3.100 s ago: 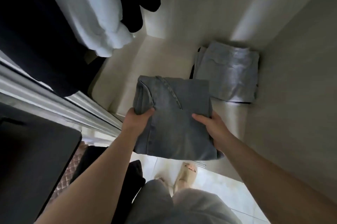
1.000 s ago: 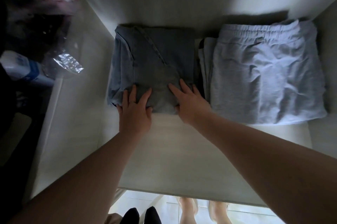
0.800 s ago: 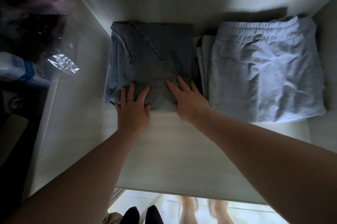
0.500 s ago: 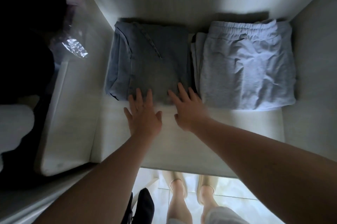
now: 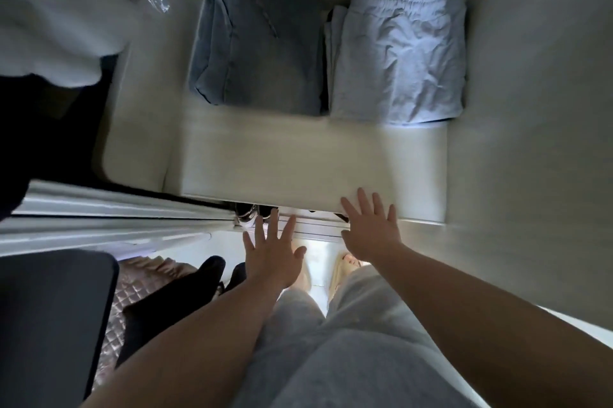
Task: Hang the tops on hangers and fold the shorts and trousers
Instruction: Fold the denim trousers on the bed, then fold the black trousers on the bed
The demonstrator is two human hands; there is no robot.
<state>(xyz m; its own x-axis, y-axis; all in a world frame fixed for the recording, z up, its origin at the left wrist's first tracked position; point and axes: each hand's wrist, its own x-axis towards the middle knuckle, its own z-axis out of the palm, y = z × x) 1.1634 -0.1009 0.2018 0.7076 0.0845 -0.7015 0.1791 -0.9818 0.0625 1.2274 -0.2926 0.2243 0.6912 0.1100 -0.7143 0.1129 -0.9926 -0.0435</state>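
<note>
Folded blue jeans [image 5: 255, 49] lie flat at the back left of the white wardrobe shelf [image 5: 298, 162]. Right beside them, touching along one edge, lies a folded pile of light grey sweat shorts [image 5: 398, 56] with an elastic waistband. My left hand [image 5: 270, 253] hovers in front of the shelf's front edge, fingers spread and straight, holding nothing. My right hand [image 5: 371, 228] is also spread and empty, its fingertips over the shelf's front edge.
White and black tops [image 5: 59, 6] hang at the upper left. The wardrobe's side wall [image 5: 530, 109] closes the right. A sliding door rail [image 5: 116, 218] runs at the left. A dark surface [image 5: 49, 324], quilted fabric and black clothing lie at the lower left. My legs stand below.
Both hands have let go of the jeans and pulled back from them to the shelf's front edge. The jeans stay on the shelf next to the grey pile. The view has drawn back.
</note>
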